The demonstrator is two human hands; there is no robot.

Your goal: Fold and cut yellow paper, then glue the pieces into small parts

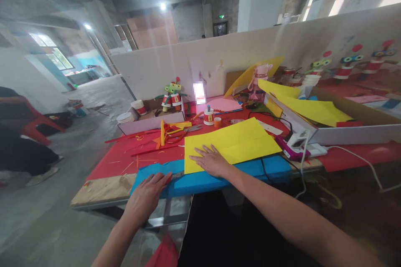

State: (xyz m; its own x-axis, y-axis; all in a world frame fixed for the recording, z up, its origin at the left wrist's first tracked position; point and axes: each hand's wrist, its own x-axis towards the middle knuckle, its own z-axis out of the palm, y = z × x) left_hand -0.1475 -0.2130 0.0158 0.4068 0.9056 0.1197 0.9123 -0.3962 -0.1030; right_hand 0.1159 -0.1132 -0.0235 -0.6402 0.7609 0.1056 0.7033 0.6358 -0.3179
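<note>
Scraps (134, 150) of red paper litter the table's (103, 190) left side. Left hand (147, 194) rests on the blue sheet (206, 179), fingers extended, gripping nothing. Right hand (211, 160) lies flat, fingers spread, on the yellow sheet (234, 142) overlapping the blue. Risk: uneven pressure could skew the yellow sheet out of alignment.

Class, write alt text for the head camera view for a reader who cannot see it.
A person's right hand presses flat on a yellow paper sheet lying over blue paper, while the left hand touches the blue sheet's edge. Red paper scraps litter the table.
</note>
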